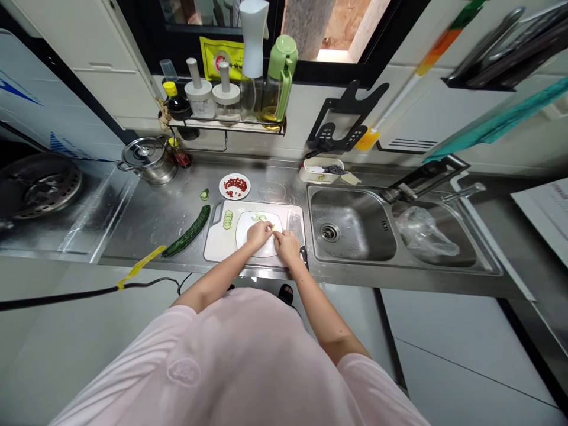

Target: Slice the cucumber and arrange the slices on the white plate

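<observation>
Over a white plate (243, 228), my left hand (260, 235) and my right hand (287, 245) meet with fingertips pinched together. Between them is a small pale-green piece, seemingly a cucumber slice (272, 227), partly hidden by the fingers. Several cucumber slices (258, 218) lie at the plate's far side. The plate rests on a white cutting board (215, 242), with a row of overlapping slices (228, 219) to its left. A knife (294, 221) lies along the board's right side, its black handle near my right wrist. Left of the board is a long cucumber (189, 232).
Behind the board stands a small plate of chopped red pieces (235, 187), with a cucumber end (204, 194) nearby. A lidded pot (148, 160) is at the back left. To the right is a double sink (352, 225), one basin holding a plastic bag (423, 231). Bottles fill a wall rack (228, 125).
</observation>
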Tool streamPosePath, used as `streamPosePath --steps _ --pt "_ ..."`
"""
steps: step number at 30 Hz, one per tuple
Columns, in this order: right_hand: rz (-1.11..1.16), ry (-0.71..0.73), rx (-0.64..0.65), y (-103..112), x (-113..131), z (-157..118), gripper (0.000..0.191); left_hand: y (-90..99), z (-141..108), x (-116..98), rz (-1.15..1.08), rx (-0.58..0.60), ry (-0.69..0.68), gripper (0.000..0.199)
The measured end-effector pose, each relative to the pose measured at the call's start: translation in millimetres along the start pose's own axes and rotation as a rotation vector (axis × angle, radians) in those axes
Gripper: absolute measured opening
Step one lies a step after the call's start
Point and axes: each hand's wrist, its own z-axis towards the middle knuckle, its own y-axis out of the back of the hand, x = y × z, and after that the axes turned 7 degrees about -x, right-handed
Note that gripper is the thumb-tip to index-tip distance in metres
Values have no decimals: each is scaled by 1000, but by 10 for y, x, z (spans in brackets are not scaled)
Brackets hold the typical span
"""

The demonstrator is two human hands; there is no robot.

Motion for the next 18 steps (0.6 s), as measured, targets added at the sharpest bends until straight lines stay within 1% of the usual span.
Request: streamPosePath --steps 6,13,18 --pt "0 6 14 26 -1 2 35 2 0 0 -5 -5 0 20" --pt "-5 -10 39 46 8 11 36 27 -8 -27 0 16 21 21" --pt "-4 0 35 39 2 14 35 9 -3 -4 -5 -7 -10 18"
